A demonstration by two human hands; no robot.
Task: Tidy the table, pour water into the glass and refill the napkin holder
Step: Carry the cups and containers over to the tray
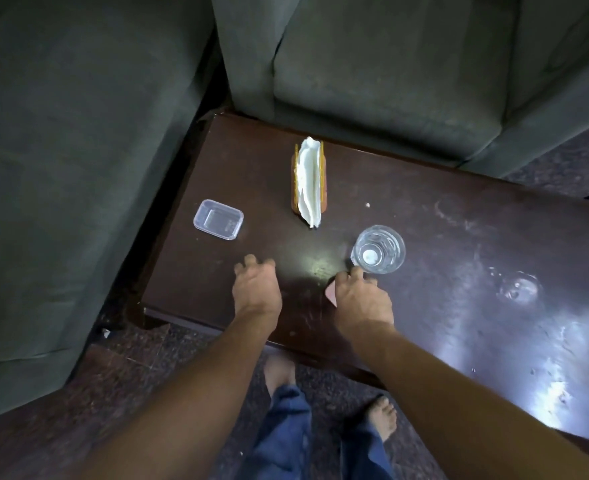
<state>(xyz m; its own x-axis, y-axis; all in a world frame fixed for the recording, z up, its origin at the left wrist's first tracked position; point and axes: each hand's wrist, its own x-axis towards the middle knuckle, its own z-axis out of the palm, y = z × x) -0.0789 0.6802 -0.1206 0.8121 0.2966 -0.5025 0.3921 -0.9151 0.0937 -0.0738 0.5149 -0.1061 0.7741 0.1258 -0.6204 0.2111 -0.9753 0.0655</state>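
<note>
Glass tumbler [378, 249] stands at 1 o'clock of right hand [362, 299], whose fingers are loose and hold nothing. Left hand [256, 289] relaxed, empty. Risk: a careless reach knocks the tumbler over toward napkin holder [308, 181] at 11 o'clock.

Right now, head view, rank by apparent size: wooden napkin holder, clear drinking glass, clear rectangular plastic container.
1. Wooden napkin holder
2. Clear drinking glass and clear rectangular plastic container: near alike, unranked.

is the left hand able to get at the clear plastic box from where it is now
Probably yes. The left hand is over the table just short of the clear plastic box, with only bare wood between them; the napkin holder stands off to the right.
</note>
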